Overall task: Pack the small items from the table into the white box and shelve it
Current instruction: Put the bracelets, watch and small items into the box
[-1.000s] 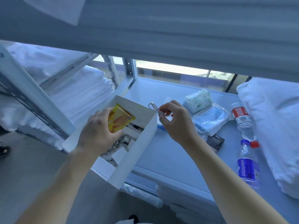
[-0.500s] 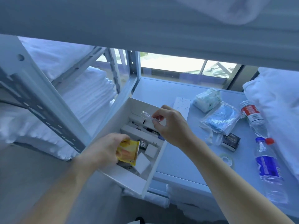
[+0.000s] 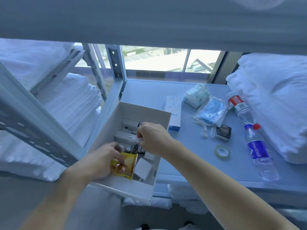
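The open white box (image 3: pixel 146 112) sits at the left front corner of the shelf surface (image 3: pixel 191 160), overhanging its edge. Small white boxes and dark packets lie inside. My left hand (image 3: pixel 98 161) reaches into the near end of the box and grips a yellow packet (image 3: pixel 124 165). My right hand (image 3: pixel 154 138) hovers over the middle of the box, pinching a small white looped item (image 3: pixel 132 138). On the surface to the right lie a slim white and blue carton (image 3: pixel 173 112), a tissue pack (image 3: pixel 196 95), a bag of blue masks (image 3: pixel 211 113), a black packet (image 3: pixel 223 132) and a tape roll (image 3: pixel 222 151).
Two water bottles (image 3: pixel 239 105) (image 3: pixel 259 150) lie at the right beside a stack of white linen (image 3: pixel 274 100). Folded white towels (image 3: pixel 66 103) fill the rack to the left behind grey metal uprights (image 3: pixel 33 117). A shelf board (image 3: pixel 149 22) hangs overhead. A window is behind.
My left hand has lowered the yellow packet from above the box rim down into its near end. My right hand has carried the white looped item from the box's far edge to over its middle.
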The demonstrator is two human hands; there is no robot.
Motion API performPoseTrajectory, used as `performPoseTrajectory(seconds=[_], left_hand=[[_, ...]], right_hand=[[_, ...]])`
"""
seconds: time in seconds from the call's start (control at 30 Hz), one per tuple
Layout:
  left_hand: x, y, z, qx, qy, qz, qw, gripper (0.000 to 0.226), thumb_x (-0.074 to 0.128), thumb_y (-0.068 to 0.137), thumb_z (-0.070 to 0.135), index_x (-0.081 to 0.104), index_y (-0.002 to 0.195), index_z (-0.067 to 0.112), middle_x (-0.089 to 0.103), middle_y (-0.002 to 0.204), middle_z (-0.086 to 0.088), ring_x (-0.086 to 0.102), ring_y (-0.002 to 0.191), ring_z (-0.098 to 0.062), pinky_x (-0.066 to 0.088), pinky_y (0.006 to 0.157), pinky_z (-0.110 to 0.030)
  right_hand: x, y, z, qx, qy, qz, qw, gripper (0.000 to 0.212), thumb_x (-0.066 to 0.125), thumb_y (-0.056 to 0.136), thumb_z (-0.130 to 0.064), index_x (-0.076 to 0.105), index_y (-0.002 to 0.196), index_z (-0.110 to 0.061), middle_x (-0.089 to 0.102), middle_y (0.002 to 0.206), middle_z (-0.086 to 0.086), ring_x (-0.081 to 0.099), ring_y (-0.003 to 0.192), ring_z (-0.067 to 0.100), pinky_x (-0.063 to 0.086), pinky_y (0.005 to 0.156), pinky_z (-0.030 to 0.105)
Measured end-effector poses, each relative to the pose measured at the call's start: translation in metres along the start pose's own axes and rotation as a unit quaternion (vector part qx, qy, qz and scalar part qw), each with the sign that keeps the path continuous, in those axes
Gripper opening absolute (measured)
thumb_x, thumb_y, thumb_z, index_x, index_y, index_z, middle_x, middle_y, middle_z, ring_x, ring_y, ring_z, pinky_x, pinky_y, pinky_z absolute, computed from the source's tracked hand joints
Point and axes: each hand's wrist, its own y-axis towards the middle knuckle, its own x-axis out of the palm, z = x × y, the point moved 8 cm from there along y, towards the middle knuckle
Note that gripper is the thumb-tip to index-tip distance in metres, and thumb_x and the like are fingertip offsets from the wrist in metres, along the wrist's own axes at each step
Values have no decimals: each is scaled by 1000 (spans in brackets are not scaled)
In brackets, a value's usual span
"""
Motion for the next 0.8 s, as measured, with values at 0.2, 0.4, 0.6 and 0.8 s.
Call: performPoseTrajectory(seconds=[0.2,0.4,0.6,0.8], left_hand=[[-2,-4,1,-20,42,30,998,43,74,81,5,74,107,39,46,107,13,52,96,-9,45,76,-17],[-6,-9,-3,-27,11,67,997,45,72,82,2,71,105,40,44,103,18,54,95,-10,50,79,-24],[-19,-15,4,0,-54,121,991,32,79,85,21,71,111,37,52,109,19,55,102,-7,49,91,-27],[-48,-14,36,45,-43,204,977,31,79,86,27,71,116,25,58,114,13,56,106,-8,49,96,-28]], right_hand=[[25,22,-11,32,32,-55,997,15,58,92,-4,67,103,-7,62,106,9,62,94,28,58,84,45],[21,18,-4,34,52,-34,998,24,68,88,-11,66,112,-11,59,109,5,57,99,25,52,84,34],[3,-1,0,6,60,-5,998,24,65,87,-6,67,110,-14,59,107,0,57,100,22,50,82,33],[-29,-23,3,-53,48,73,995,34,63,89,-16,67,123,-19,58,116,0,56,106,24,49,89,40]])
